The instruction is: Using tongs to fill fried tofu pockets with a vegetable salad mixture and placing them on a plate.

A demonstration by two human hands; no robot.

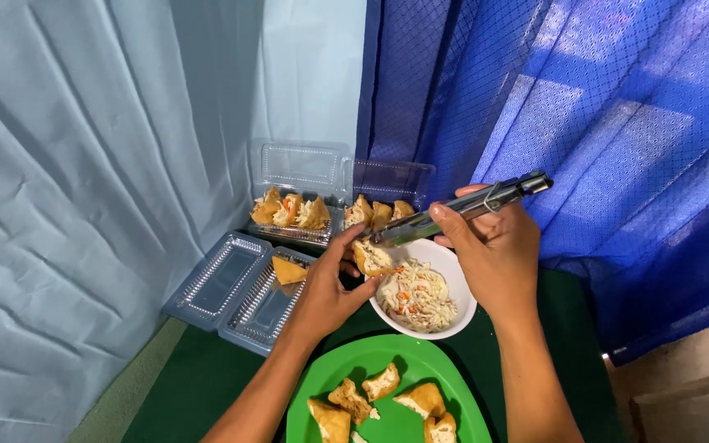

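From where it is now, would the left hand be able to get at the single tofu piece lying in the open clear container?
Probably yes. The left hand sits right beside the open clear container, whose lid lies flat, and nothing covers the single tofu piece. But its fingers already hold a tofu pocket, so it would need to free up first.

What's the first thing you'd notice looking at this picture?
The two hands in the middle: the left hand holds a fried tofu piece, and the right hand pokes metal tongs into it, above a white bowl of shredded vegetable filling. Below sits a bright green plate with more tofu.
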